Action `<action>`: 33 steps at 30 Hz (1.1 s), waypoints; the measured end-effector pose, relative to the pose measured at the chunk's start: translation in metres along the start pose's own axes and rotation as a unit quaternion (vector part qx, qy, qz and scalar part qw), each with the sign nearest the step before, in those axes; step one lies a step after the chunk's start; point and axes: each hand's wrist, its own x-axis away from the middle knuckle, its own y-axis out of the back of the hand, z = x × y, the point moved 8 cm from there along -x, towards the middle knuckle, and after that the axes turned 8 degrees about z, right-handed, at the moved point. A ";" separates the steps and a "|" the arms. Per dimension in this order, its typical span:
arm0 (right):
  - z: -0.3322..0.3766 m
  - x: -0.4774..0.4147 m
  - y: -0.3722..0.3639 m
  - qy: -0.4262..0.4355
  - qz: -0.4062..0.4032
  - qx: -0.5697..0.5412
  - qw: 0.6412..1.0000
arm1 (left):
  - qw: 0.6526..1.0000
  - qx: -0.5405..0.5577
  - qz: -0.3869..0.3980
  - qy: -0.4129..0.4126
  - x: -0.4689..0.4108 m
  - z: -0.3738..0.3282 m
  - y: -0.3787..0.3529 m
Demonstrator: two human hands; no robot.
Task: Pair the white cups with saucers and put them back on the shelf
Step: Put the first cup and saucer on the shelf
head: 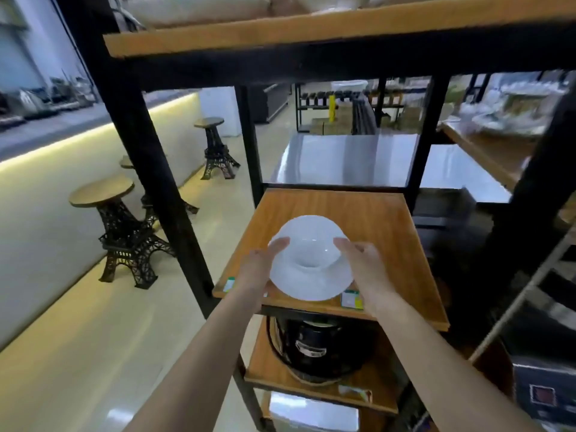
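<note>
A wide white cup (311,241) sits on a white saucer (311,283) over the front part of a wooden shelf board (358,213). My left hand (260,266) grips the saucer's left edge, its fingers reaching up beside the cup's rim. On the other side, my right hand (363,266) holds the saucer's right edge, fingertips at the cup's rim. The saucer's near edge overhangs the shelf's front lip slightly. I cannot tell whether the saucer rests on the board or hovers just above it.
Black metal uprights (146,151) frame the shelf unit, with another wooden board (280,32) overhead. A black appliance (318,347) stands on the lower board. Price labels (352,299) stick to the front lip. Tower-shaped stools (124,232) stand on the floor at left.
</note>
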 end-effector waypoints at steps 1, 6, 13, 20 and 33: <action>0.001 -0.013 -0.004 -0.001 0.008 0.011 1.000 | 1.000 -0.005 -0.012 0.002 -0.012 -0.003 0.004; -0.003 -0.068 -0.028 -0.026 0.048 0.054 0.997 | 0.998 0.062 0.011 0.003 -0.067 -0.008 0.011; -0.015 -0.117 -0.050 -0.068 0.026 0.052 0.996 | 0.999 0.047 -0.021 0.008 -0.119 -0.023 0.027; -0.025 -0.142 -0.058 -0.077 0.013 0.091 0.993 | 0.996 0.033 -0.064 0.049 -0.150 -0.017 0.040; -0.026 -0.154 -0.058 -0.092 0.015 0.156 0.983 | 0.994 -0.050 -0.070 0.069 -0.174 -0.020 0.047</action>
